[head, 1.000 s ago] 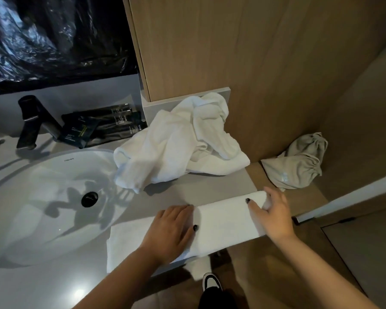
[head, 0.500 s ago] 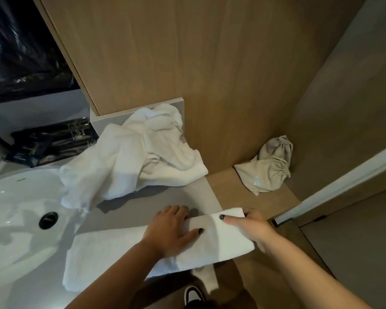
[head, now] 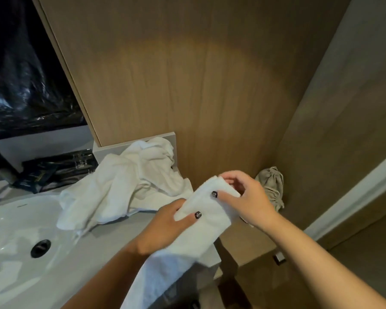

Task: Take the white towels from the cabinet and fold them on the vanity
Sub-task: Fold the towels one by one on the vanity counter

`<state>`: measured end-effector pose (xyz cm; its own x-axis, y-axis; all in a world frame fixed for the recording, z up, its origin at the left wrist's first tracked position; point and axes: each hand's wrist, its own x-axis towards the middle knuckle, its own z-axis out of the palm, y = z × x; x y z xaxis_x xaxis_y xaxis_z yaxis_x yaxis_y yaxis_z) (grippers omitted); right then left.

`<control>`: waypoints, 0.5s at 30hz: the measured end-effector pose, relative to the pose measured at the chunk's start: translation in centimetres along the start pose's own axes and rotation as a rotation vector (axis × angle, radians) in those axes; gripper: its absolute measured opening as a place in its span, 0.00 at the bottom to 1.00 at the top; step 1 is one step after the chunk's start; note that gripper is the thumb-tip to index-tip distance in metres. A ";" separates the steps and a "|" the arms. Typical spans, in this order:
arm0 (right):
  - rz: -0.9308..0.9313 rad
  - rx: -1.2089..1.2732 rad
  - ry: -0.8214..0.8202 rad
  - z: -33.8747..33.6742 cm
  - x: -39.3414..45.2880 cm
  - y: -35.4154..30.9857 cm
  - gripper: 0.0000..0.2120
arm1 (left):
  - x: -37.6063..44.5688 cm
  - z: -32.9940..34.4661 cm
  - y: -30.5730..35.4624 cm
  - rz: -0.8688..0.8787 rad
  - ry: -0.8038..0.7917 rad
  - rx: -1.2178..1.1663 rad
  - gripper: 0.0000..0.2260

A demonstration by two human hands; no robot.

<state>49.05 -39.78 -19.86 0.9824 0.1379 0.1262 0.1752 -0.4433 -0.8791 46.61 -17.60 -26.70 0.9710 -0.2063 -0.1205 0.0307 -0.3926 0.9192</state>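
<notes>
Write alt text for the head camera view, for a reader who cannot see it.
Both hands grip a white towel: the left hand holds its middle, the right hand pinches its raised end, the folded towel lifted off the grey vanity. A crumpled white towel lies behind, beside the white sink.

Sink point(head: 13, 224): white basin set into the bench at left, black round drain point(head: 40, 248) near its middle.
Dark packets point(head: 54, 172): lying behind the basin against the back ledge, print unreadable.
Black plastic sheet point(head: 20, 81): crinkled, glossy, covering the upper left area.
Wood panel point(head: 187, 85): upright, lit patch at centre.
Beige drawstring bag point(head: 272, 186): slumped on the lower wooden shelf point(head: 250, 239), against the panel corner.
</notes>
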 end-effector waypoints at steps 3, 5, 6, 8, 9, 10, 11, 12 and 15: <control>0.077 0.264 0.166 -1.1 -1.0 -1.2 0.21 | -0.9 -0.5 2.8 0.020 0.125 -0.110 0.20; 0.135 0.410 0.147 -1.0 -2.2 -1.8 0.20 | -1.9 -0.8 4.8 0.052 0.207 -0.181 0.23; 0.143 0.439 0.110 -0.8 -2.9 -2.0 0.17 | -2.5 -0.9 5.7 0.075 0.240 -0.223 0.23; 0.106 0.416 0.029 -0.1 -4.5 -2.6 0.10 | -3.8 -1.1 7.4 0.134 0.282 -0.292 0.21; 0.070 0.408 0.005 0.3 -5.3 -3.1 0.08 | -4.7 -1.3 8.3 0.156 0.295 -0.317 0.20; 0.037 0.419 -0.003 0.6 -6.0 -3.8 0.07 | -5.5 -1.4 9.2 0.167 0.306 -0.337 0.18; 0.011 0.443 0.003 0.9 -6.8 -4.6 0.07 | -6.4 -1.6 10.1 0.175 0.312 -0.351 0.16; -0.008 0.464 0.022 1.0 -7.5 -5.4 0.07 | -7.2 -1.8 11.1 0.181 0.314 -0.360 0.15; -0.069 0.468 0.092 0.6 -9.7 -8.0 0.06 | -9.6 -2.1 14.0 0.221 0.295 -0.357 0.19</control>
<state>38.10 -37.01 -14.30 0.9749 0.0645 0.2132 0.2128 0.0130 -0.9770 38.22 -19.22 -11.87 0.9875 0.0317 0.1546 -0.1538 -0.0272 0.9877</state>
